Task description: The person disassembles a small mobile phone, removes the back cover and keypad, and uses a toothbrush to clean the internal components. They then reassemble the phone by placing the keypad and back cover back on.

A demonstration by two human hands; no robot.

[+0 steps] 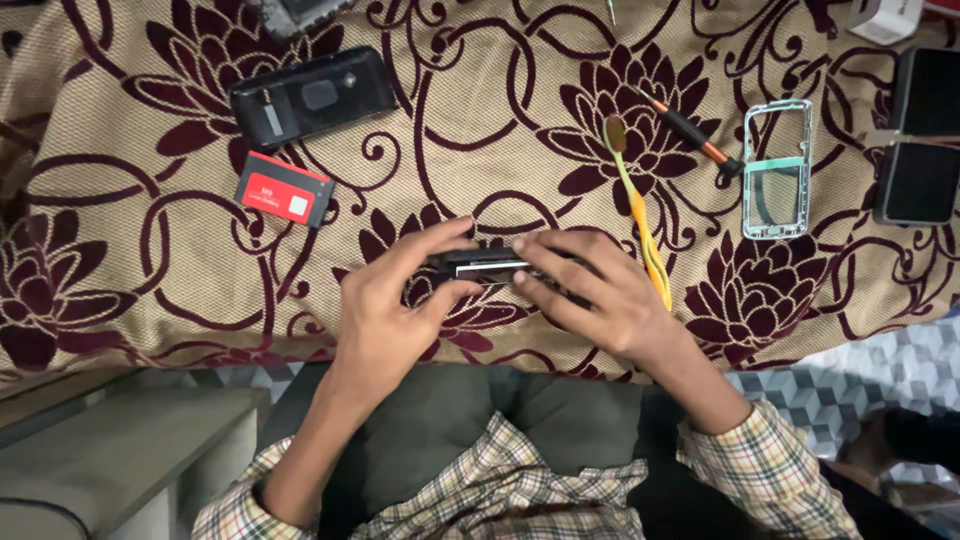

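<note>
Phone body (487,268), dark and edge-on, sits between both hands above the patterned bedspread (120,220). Left hand (390,310) and right hand (600,295) close their fingers (545,262) around its ends, seemingly pressing or prying the casing; the next move likely needs steady thumb pressure along the seam.

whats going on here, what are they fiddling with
A person seated at a cloth-covered surface holds a small dark phone body edge-on between both hands: the left hand grips its left end, the right hand its right. Around it lie a black back cover, a red battery, a yellow brush-like tool, an orange-and-black screwdriver, a clear phone frame and two dark phones at the right edge.
</note>
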